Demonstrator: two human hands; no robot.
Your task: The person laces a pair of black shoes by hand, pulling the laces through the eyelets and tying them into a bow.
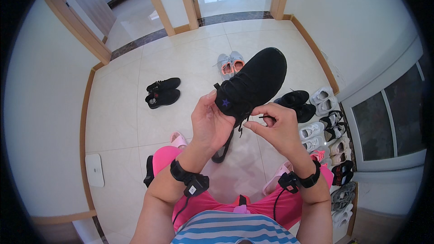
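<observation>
A black lace-up sneaker (262, 74) is held up over the floor, its toe pointing away to the upper right. A small purple star marks its tongue. My left hand (212, 122) supports the shoe at the ankle end, thumb against the tongue. Close to the collar, my right hand (276, 123) has curled fingers with a black shoelace (266, 117) running into them. Its thumb and index tips are a little apart beside the shoe. Loose lace ends (241, 129) dangle below the tongue. Beneath the hands, another black shoe (222, 155) is partly hidden on the floor.
Black shoes (164, 93) stand at left on the tiled floor (115, 118), grey-orange sneakers (226, 61) ahead. Several pairs, including white sneakers (311, 130), line the right side by a glass-paned door (390, 118). A white scale (94, 170) lies by the left wall.
</observation>
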